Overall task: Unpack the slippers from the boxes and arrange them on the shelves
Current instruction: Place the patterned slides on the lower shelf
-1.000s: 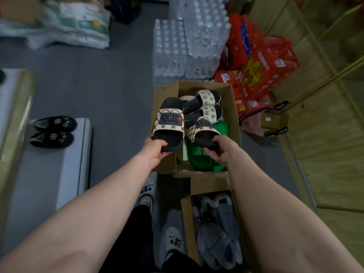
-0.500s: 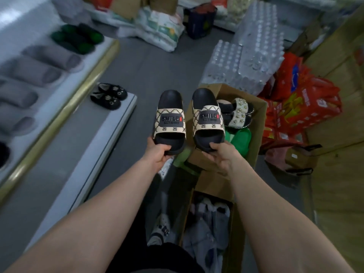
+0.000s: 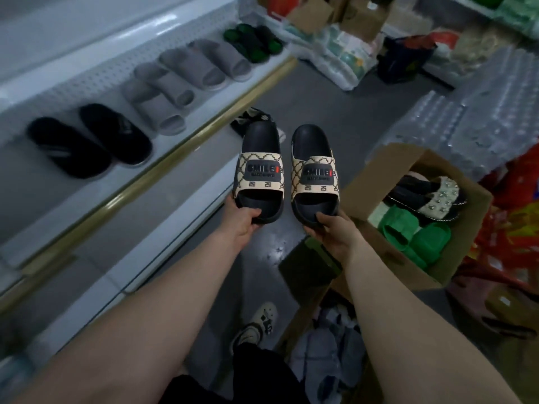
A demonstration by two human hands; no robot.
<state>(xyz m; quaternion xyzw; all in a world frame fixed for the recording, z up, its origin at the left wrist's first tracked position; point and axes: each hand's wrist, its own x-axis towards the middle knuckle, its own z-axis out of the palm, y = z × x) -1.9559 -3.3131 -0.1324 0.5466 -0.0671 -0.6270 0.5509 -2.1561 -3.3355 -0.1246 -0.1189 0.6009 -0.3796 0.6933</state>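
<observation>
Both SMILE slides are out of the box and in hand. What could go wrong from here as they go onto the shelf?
1. Each hand, left hand and right hand, pinches only the end of its slide: left slide, right slide. Either could slip.
2. The upper shelf is already lined with pairs; squeezing in may knock the grey slippers.
3. The open box by the feet is a trip hazard.

Head view looks down, close over shelf (image 3: 186,147).
</observation>
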